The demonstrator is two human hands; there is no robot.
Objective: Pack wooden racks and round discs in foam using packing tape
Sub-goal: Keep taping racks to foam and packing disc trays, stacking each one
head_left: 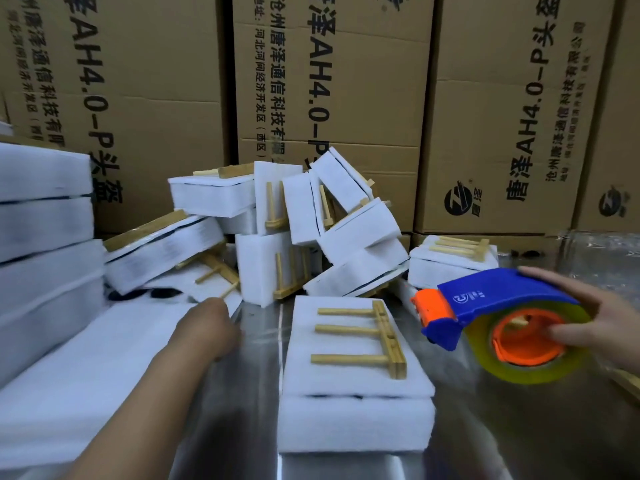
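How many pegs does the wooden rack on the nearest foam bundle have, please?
3, pointing left from the rack's bar: far peg, middle peg, near peg. None seem hidden.

Bright, even light. Soft glare streaks the steel worktop (pixel 263 327) between the blurred left hand (pixel 207 327) and the right hand (pixel 595 306); cartons (pixel 346 81) beyond them bow with wide-angle distortion toward the edges

I see white foam (pixel 356 424) at the table's (pixel 485 438) middle, with a pale tan wooden rack (pixel 389 341) on it and a thin black line along its seam. The table is a shiny, silvery grey. The tape dispenser (pixel 502 299) is blue with an orange nose and orange hub; its tape roll (pixel 533 370) is yellow-green. Along the far edge, brown cartons (pixel 381 81) carry black print.
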